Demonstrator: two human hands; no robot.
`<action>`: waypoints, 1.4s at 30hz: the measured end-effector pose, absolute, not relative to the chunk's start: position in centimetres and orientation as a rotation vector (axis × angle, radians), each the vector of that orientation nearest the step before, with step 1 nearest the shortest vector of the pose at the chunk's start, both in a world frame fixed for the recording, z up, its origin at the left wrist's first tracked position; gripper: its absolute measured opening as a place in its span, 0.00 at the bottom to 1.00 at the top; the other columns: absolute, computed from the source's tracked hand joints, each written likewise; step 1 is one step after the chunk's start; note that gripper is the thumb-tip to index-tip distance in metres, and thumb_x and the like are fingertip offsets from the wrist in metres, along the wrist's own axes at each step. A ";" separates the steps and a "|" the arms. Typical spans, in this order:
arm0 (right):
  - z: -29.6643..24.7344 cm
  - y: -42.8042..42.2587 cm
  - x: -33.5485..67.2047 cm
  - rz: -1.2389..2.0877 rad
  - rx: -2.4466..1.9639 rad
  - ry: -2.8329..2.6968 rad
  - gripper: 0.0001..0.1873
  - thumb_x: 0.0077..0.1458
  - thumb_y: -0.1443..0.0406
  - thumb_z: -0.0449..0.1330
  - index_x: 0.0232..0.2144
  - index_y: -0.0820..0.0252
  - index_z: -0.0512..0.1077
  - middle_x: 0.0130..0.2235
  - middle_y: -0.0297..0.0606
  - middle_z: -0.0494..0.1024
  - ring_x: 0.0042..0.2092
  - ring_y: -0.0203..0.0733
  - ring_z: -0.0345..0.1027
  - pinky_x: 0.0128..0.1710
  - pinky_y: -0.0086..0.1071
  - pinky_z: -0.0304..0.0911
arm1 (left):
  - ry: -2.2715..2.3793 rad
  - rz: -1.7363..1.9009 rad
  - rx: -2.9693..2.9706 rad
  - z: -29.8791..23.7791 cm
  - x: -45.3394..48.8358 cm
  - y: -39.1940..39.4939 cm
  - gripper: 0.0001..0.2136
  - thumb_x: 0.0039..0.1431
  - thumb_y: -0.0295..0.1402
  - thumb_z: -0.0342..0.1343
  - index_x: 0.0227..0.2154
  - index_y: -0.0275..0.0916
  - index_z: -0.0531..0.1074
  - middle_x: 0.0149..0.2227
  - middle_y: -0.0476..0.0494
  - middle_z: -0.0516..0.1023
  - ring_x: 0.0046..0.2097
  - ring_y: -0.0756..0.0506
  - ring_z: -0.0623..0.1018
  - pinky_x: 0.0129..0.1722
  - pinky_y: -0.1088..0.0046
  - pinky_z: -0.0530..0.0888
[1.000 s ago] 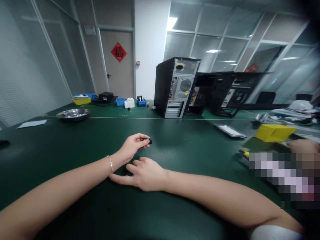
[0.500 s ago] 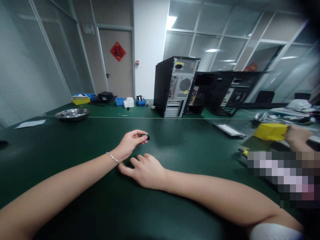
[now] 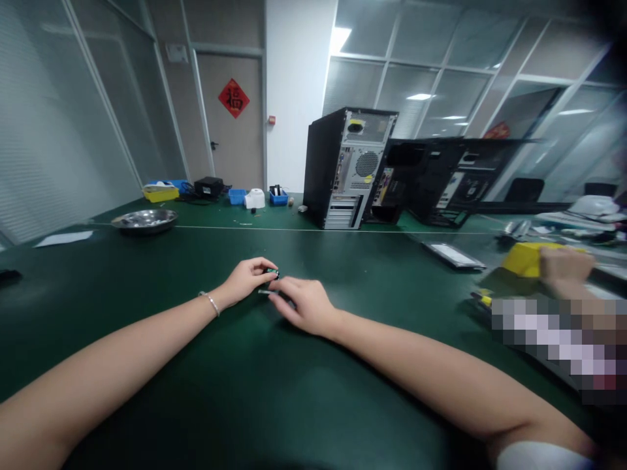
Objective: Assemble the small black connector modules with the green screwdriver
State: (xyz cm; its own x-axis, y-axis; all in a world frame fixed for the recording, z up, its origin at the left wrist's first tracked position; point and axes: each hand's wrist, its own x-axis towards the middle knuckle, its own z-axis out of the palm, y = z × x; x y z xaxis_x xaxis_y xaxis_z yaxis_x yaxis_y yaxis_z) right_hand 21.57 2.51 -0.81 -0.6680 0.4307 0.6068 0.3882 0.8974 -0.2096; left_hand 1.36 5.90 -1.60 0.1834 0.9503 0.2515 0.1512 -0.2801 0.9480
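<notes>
My left hand [image 3: 243, 279] is closed in a pinch on a small green and black part [image 3: 272, 272], held low over the green tabletop [image 3: 206, 391]. The fingers cover much of that part, and its exact kind is too small to make out. Just to the right, my right hand [image 3: 309, 305] has its thumb and forefinger around a thin, light-coloured strip [image 3: 266, 292], whose end points left beneath the part. The rest of the strip is hidden by the fingers. The fingertips of both hands are very close together.
Black computer cases [image 3: 329, 170] stand at the back, with small blue bins [image 3: 279, 197] nearby. A metal bowl [image 3: 145, 222] is at the left. At the right, another person's hand [image 3: 565, 269] rests on a yellow object [image 3: 522, 259], near a flat metal-framed piece [image 3: 454, 256].
My right hand has moved up from beside my left wrist to the small part, with a thin strip now showing at its fingers. My left hand has shifted slightly left.
</notes>
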 end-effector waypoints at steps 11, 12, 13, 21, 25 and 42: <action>-2.6 7.6 22.4 0.728 -0.873 -1.904 0.16 0.62 0.55 0.54 0.33 0.60 0.73 0.25 0.30 0.71 0.29 0.36 0.64 0.32 0.28 0.60 | 1.077 1.149 1.611 -2.0 1.4 5.8 0.13 0.49 0.34 0.67 0.37 0.37 0.77 0.37 0.43 0.80 0.40 0.44 0.80 0.45 0.65 0.73; -2.6 7.7 22.4 0.743 -0.887 -1.900 0.16 0.62 0.55 0.54 0.33 0.60 0.73 0.25 0.30 0.71 0.29 0.36 0.64 0.32 0.28 0.61 | 1.070 1.162 1.609 -2.0 1.3 5.9 0.13 0.48 0.34 0.68 0.37 0.37 0.77 0.39 0.43 0.80 0.41 0.44 0.79 0.45 0.66 0.73; -2.6 7.7 22.4 0.748 -0.900 -1.903 0.16 0.62 0.55 0.54 0.33 0.60 0.73 0.26 0.31 0.72 0.29 0.37 0.64 0.32 0.29 0.61 | 1.061 1.175 1.599 -2.1 1.3 6.0 0.13 0.48 0.34 0.68 0.37 0.37 0.77 0.40 0.42 0.80 0.41 0.44 0.79 0.45 0.66 0.73; -2.8 7.6 22.6 0.532 -0.927 -1.981 0.13 0.61 0.60 0.57 0.44 0.57 0.76 0.41 0.37 0.81 0.39 0.40 0.72 0.42 0.33 0.65 | 1.027 1.240 1.530 -1.8 1.5 5.8 0.14 0.47 0.34 0.69 0.37 0.37 0.77 0.38 0.43 0.80 0.40 0.45 0.78 0.44 0.66 0.72; -2.7 7.3 22.6 0.446 -0.908 -2.074 0.13 0.61 0.62 0.59 0.47 0.55 0.76 0.41 0.37 0.81 0.40 0.40 0.72 0.42 0.33 0.65 | 1.026 1.246 1.538 -1.8 1.6 5.8 0.14 0.48 0.34 0.68 0.38 0.37 0.77 0.38 0.44 0.79 0.39 0.46 0.77 0.44 0.68 0.71; -2.3 7.0 22.6 0.448 -0.975 -2.140 0.12 0.60 0.63 0.62 0.46 0.54 0.79 0.39 0.38 0.81 0.39 0.39 0.73 0.43 0.32 0.66 | 1.050 1.201 1.582 -2.2 1.3 6.0 0.14 0.48 0.35 0.69 0.38 0.37 0.78 0.37 0.43 0.81 0.39 0.44 0.80 0.43 0.67 0.73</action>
